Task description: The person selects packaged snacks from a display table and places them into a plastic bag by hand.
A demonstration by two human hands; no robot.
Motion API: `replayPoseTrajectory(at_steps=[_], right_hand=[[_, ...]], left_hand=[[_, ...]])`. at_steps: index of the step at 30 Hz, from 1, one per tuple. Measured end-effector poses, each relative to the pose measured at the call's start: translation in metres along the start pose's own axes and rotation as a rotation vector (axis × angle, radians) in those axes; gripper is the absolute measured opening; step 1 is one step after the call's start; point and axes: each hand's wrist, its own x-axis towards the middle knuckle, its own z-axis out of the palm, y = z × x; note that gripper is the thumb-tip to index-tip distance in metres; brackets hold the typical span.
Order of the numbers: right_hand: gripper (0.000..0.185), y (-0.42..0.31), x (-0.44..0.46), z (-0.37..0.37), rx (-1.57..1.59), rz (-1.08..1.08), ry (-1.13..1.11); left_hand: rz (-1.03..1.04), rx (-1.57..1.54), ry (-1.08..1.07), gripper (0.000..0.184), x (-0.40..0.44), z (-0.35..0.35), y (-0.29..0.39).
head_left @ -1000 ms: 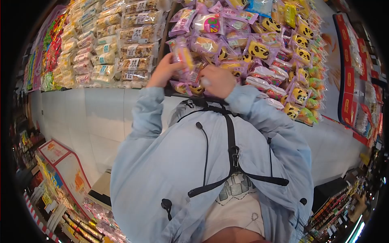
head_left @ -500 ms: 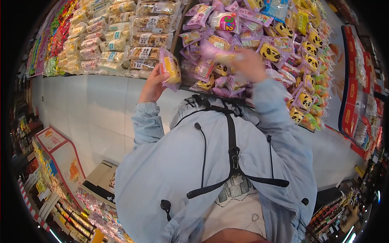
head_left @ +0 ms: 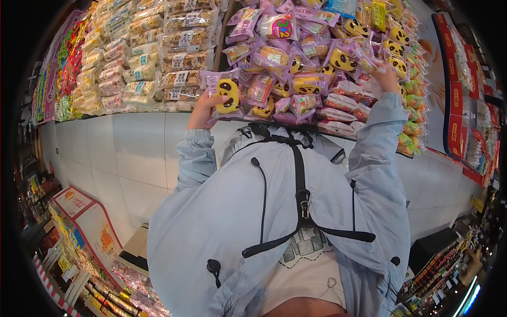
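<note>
My left hand [head_left: 202, 112] grips a packaged panda-face bread [head_left: 228, 95] in a clear and lilac wrapper. The yellow panda face is turned up, and my thumb lies over its front. The packet is at the near edge of the pile, beside the dividing strip. My right hand [head_left: 388, 79] is over the right part of the pile, its fingers closed on the end of a lilac-wrapped bread packet [head_left: 365, 57]. Part of that packet's end is hidden by my fingers. Below my right hand lie red-and-white packets [head_left: 340, 115].
Rows of clear-wrapped pastries [head_left: 185, 58] fill the left side of the display. A pile of lilac bread packets [head_left: 272, 55] lies in the middle, and green-orange packets [head_left: 414, 113] at the right. A red-edged stand [head_left: 455, 105] rises at far right; a box [head_left: 138, 248] stands behind-left.
My right hand has moved right across the pile with the lilac packet. My left hand has turned its packet so the panda face shows. The view has shifted slightly.
</note>
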Motion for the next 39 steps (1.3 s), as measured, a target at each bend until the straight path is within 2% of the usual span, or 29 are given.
replayPoseTrajectory(at_steps=[2,6,11,14,16,17,18,19,20,22,25,28,31,32,35,36,37,39], right_hand=[[0.045,0.021,0.012,-0.007,-0.006,0.092,-0.024],[0.049,0.057,0.028,-0.007,-0.247,0.195,0.008],[0.056,-0.011,-0.023,0.003,-0.462,0.163,0.258],[0.053,-0.056,-0.042,0.03,-0.498,-0.185,0.591],[0.049,-0.127,-0.081,0.056,-0.246,-0.425,0.331],[0.046,-0.137,-0.091,0.081,-0.041,-0.511,0.017],[0.043,-0.142,-0.103,0.116,0.015,-0.742,-0.083],[0.042,-0.173,-0.125,0.13,-0.141,-0.8,-0.36],[0.038,-0.181,-0.131,0.154,-0.231,-1.023,-0.531],[0.034,-0.207,-0.152,0.197,-0.687,-1.12,-0.877],[0.031,-0.167,-0.16,0.273,-0.871,-1.175,-0.99],[0.031,-0.177,-0.155,0.269,-1.089,-1.083,-1.097],[0.026,-0.189,-0.146,0.241,-1.034,-0.933,-1.041],[0.033,-0.197,-0.143,0.224,-0.811,-0.7,-0.998],[0.045,-0.177,-0.118,0.209,-0.768,-0.952,-0.908],[0.057,-0.176,-0.114,0.202,-0.763,-0.958,-0.927],[0.059,-0.171,-0.109,0.201,-0.707,-0.926,-0.927],[0.063,-0.159,-0.103,0.203,-0.593,-0.865,-0.933]], left_hand=[[-0.01,0.023,0.015,0.044,0.007,-0.007,-0.005],[0.047,0.061,0.045,0.043,0.014,0.002,-0.008],[0.041,0.088,0.06,0.042,0.016,0.007,-0.008],[0.082,0.108,0.028,0.039,0.01,0.008,0.002],[0.127,0.238,0.041,0.037,0.003,0.011,0.015],[0.15,0.304,0.048,0.036,0.0,0.01,0.019],[0.168,0.364,0.083,0.036,0.0,0.002,0.02],[0.195,0.405,0.096,0.036,-0.001,-0.003,0.023],[0.223,0.445,0.111,0.037,-0.003,-0.006,0.025],[0.259,0.481,0.139,0.042,-0.008,-0.007,0.03],[0.339,0.441,0.124,0.044,-0.01,-0.008,0.027],[0.29,0.655,0.131,0.045,-0.006,-0.017,0.02],[0.282,0.927,0.059,0.041,-0.003,-0.001,0.019],[0.289,1.033,-0.004,0.04,-0.001,0.004,0.019],[0.207,1.202,-0.132,0.037,0.009,0.006,0.012],[0.182,1.267,-0.166,0.037,0.014,0.004,0.011],[0.158,1.331,-0.2,0.037,0.019,0.003,0.01],[0.239,1.467,-0.233,0.033,0.032,0.0,0.003]])
